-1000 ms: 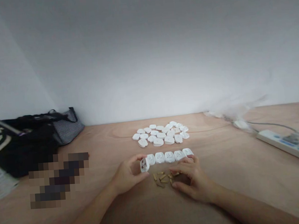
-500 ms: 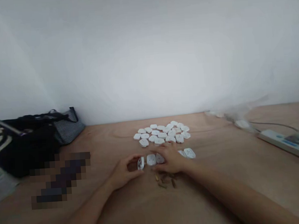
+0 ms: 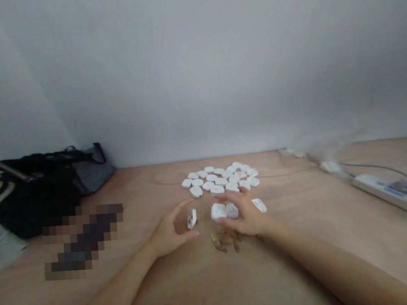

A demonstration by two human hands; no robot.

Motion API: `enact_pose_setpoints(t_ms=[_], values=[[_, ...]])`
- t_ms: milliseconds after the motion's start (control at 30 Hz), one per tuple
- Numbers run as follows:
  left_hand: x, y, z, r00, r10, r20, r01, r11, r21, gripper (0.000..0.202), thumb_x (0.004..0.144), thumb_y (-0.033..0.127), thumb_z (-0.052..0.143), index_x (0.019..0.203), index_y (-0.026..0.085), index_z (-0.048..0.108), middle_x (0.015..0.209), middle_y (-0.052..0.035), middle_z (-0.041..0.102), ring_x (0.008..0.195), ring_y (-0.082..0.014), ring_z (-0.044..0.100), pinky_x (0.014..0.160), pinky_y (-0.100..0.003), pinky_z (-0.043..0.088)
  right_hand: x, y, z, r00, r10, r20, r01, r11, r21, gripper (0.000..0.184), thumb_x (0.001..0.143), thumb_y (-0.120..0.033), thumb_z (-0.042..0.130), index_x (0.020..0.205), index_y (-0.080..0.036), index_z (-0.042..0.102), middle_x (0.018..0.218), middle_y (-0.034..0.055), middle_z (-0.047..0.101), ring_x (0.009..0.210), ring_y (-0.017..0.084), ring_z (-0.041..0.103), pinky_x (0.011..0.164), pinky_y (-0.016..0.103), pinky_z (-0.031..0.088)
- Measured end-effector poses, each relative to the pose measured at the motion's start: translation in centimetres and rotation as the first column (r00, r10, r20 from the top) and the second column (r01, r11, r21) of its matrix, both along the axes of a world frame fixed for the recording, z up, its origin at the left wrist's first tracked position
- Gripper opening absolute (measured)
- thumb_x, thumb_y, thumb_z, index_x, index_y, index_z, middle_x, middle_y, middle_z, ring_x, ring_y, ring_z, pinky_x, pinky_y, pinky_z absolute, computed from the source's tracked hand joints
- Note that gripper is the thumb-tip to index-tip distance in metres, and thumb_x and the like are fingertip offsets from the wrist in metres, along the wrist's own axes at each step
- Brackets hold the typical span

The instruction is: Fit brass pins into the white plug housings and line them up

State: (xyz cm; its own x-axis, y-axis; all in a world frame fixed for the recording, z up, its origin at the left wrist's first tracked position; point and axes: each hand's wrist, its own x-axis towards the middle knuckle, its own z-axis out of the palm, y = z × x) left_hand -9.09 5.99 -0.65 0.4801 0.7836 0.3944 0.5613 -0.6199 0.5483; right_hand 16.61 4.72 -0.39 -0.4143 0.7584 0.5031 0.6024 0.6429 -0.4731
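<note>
My left hand (image 3: 172,230) is open, its thumb and fingers spread around a white rounded-square plastic piece (image 3: 191,219) that stands on edge, dark parts showing on its inner side. A gap shows between the fingertips and this piece. My right hand (image 3: 245,212) spans two white pieces lying flat side by side, one (image 3: 218,211) at the fingertips and another (image 3: 232,210) under the palm. Its thumb is along their near edge and its fingers along the far edge. Another white piece (image 3: 259,205) lies just right of the hand. Several small brass-coloured metal strips (image 3: 224,241) lie in front.
Behind the hands, several more white pieces (image 3: 221,181) are spread over the wooden table (image 3: 150,179). A black bag (image 3: 37,195) and a pixelated dark item (image 3: 88,242) are at the left. A power strip (image 3: 388,192) with a cable and clear plastic (image 3: 327,149) are at the right.
My right hand has shifted right, and the two flat white pieces have slid right with it. My left fingers have spread away from the piece standing on edge, which stays in place.
</note>
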Motion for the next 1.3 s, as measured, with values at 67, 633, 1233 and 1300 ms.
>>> enact_pose_setpoints(t_ms=[67, 633, 1233, 1300], values=[[0.7, -0.8, 0.5, 0.996, -0.009, -0.087, 0.027, 0.978, 0.206, 0.047, 0.072, 0.03, 0.069, 0.116, 0.02, 0.055, 0.115, -0.0099, 0.057, 0.107, -0.0264, 0.052, 0.094, -0.042, 0.04, 1.5, -1.6, -0.5, 0.999, -0.017, -0.044, 0.018, 1.0, 0.011, 0.046, 0.073, -0.039, 0.064, 0.114, -0.023, 0.052, 0.11, 0.0071, 0.063, 0.106, 0.026, 0.054, 0.1, 0.05, 0.018], [4.4, -2.3, -0.2, 0.899, -0.277, -0.338, 0.389, 0.86, 0.33, 0.025, 0.092, 0.019, 0.042, 0.083, 0.017, 0.065, 0.081, -0.0063, 0.062, 0.078, -0.0175, 0.052, 0.072, -0.028, 0.043, 3.5, -5.5, -0.9, 0.983, 0.037, 0.18, -0.021, 0.996, -0.092, 0.059, 0.066, -0.054, 0.066, 0.118, -0.029, 0.053, 0.113, 0.0056, 0.06, 0.105, 0.027, 0.049, 0.098, 0.053, 0.011], [7.4, -5.3, -0.1, 0.971, -0.216, 0.106, 0.192, 0.961, 0.197, 0.018, 0.09, 0.015, 0.046, 0.097, 0.017, 0.063, 0.089, -0.0074, 0.065, 0.083, -0.0167, 0.062, 0.074, -0.026, 0.05, 1.7, -5.5, -1.1, 0.995, -0.019, 0.1, 0.025, 0.998, -0.059, 0.05, 0.063, -0.057, 0.068, 0.105, -0.03, 0.062, 0.091, 0.0017, 0.064, 0.094, 0.024, 0.051, 0.096, 0.048, 0.013], [7.5, -5.3, -0.1, 0.963, -0.231, 0.138, 0.204, 0.962, 0.183, 0.017, 0.089, 0.015, 0.048, 0.094, 0.016, 0.065, 0.087, -0.0073, 0.066, 0.081, -0.0165, 0.063, 0.073, -0.026, 0.051, 1.7, -5.5, -1.1, 0.995, -0.015, 0.097, 0.021, 0.998, -0.063, 0.05, 0.063, -0.057, 0.068, 0.104, -0.03, 0.062, 0.091, 0.0014, 0.063, 0.093, 0.024, 0.051, 0.096, 0.048, 0.013]])
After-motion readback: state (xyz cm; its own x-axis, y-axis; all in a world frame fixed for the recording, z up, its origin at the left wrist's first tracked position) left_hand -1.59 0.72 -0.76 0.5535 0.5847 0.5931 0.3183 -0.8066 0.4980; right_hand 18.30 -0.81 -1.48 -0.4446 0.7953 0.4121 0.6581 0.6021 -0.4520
